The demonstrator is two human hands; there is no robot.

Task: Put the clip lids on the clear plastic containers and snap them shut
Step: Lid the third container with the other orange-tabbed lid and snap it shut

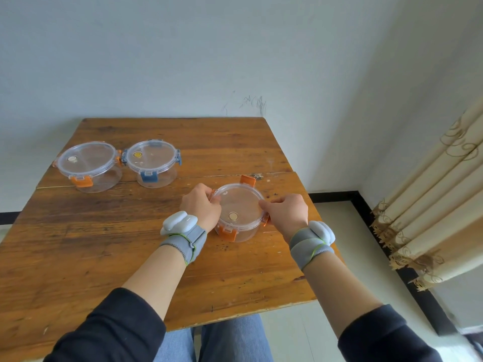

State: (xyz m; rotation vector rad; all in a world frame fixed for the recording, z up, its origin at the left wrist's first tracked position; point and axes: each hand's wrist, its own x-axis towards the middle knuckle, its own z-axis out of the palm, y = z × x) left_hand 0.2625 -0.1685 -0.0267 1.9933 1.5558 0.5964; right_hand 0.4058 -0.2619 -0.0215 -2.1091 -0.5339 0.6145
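Near container, round and clear, stands on the wooden table with its lid seated. Far orange clip stands raised; near clip is down. Left hand and right hand flank it, fingers curled closed on the lid's side clips. Two lidded containers, orange-clipped and blue-clipped, sit far left.

You see no legible text, brand, number or sign anywhere here: the lids of the clear containers on the wooden table carry only small round plugs, unmarked at this distance.
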